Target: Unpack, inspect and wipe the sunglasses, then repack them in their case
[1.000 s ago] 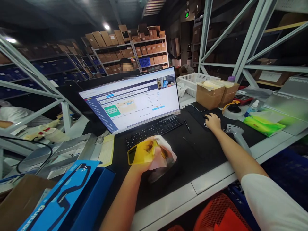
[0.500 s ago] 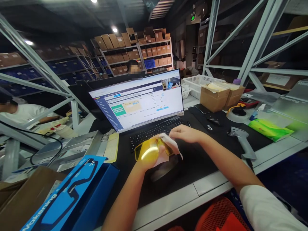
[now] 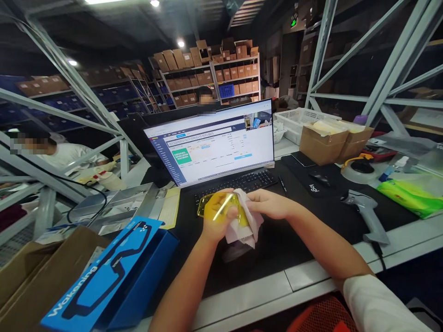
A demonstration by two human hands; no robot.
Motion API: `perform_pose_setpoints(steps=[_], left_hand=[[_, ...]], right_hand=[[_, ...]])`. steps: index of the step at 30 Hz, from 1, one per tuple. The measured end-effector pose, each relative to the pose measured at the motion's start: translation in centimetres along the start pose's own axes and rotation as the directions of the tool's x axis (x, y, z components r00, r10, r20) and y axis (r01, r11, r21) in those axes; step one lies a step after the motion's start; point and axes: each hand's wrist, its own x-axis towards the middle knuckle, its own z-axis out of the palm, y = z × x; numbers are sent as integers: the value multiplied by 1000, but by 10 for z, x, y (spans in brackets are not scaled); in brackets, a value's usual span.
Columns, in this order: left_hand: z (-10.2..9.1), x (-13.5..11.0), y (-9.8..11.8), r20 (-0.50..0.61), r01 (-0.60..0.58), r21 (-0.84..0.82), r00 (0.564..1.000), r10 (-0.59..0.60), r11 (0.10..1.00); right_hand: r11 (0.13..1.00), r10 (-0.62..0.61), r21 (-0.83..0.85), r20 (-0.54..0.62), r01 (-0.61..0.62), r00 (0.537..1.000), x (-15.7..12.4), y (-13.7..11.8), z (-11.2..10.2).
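Note:
My left hand (image 3: 216, 226) is closed round a pair of yellow-lensed glasses (image 3: 218, 205), held above the black desk mat (image 3: 277, 240) in front of the keyboard (image 3: 242, 183). A white cloth (image 3: 244, 226) hangs between both hands. My right hand (image 3: 272, 203) pinches the cloth against the right end of the glasses. Behind them stands the lit monitor (image 3: 214, 145).
A blue box (image 3: 110, 276) printed with glasses lies open at the lower left beside a cardboard box (image 3: 31, 276). On the right are a mouse (image 3: 318, 179), a barcode scanner (image 3: 368, 214), a green packet (image 3: 411, 196) and cardboard boxes (image 3: 323, 145). Two other people sit beyond the desk.
My right hand left the mouse at the right and came over to the glasses, taking hold of the cloth. The glasses rose slightly in my left hand.

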Motion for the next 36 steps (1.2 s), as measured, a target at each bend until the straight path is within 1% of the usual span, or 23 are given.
perform_pose_setpoints(steps=[2, 4, 6, 10, 12, 14, 16, 18, 22, 26, 27, 29, 31, 32, 33, 34, 36], left_hand=[[2, 0, -5, -31, 47, -66, 998, -50, 997], [3, 0, -10, -32, 86, -115, 995, -90, 990], [3, 0, -12, -24, 112, -150, 993, -117, 982], [8, -3, -9, 71, 125, -166, 991, -115, 978], [12, -5, -5, 90, 98, -161, 992, -85, 982], [13, -6, 1, 60, 39, -167, 998, -29, 985], [12, -7, 7, 25, -21, -185, 999, 26, 982], [9, -9, 11, -9, -43, -220, 999, 42, 974], [6, -12, 18, -41, -33, -356, 999, 20, 934], [13, -10, 18, -9, 9, -466, 1000, -15, 885], [14, -9, 16, 8, 31, -467, 999, -31, 883], [13, -7, 11, 81, 91, -403, 995, -63, 911], [11, -6, 6, 166, 114, -286, 984, -68, 952], [9, -6, 5, 196, 102, -228, 979, -57, 968], [7, -6, 4, 205, 74, -186, 978, -35, 980], [6, -6, 4, 189, 38, -161, 982, -7, 986], [3, -8, 4, 101, -26, -134, 994, 40, 991]], right_hand=[[997, 18, -79, -79, -24, 997, -2, -1, 2], [996, 36, -75, -116, -45, 993, -3, -1, 4], [999, 49, 16, -123, -47, 991, -3, -1, 8], [972, 74, 230, -85, -52, 994, 2, -1, 18], [952, 62, 304, -68, -39, 996, 4, -1, 22], [941, 50, 337, -53, -29, 997, 4, 0, 23], [942, 44, 333, -28, -32, 999, 2, 1, 21], [955, 35, 294, 5, -35, 999, 0, 3, 17], [977, 34, 210, 58, -46, 998, -6, 5, 9], [980, 31, 191, 112, -52, 993, -8, 7, 3], [981, 30, 185, 120, -52, 992, -8, 7, 3], [981, 29, 188, 104, -49, 994, -7, 7, 5], [977, 19, 212, 41, -27, 999, -5, 5, 10], [975, 10, 221, 4, -11, 1000, -4, 3, 13], [974, 1, 226, -26, 5, 1000, -3, 2, 15], [972, -7, 233, -44, 17, 999, -2, 2, 17], [963, -9, 270, -52, 22, 999, 0, 4, 18]])
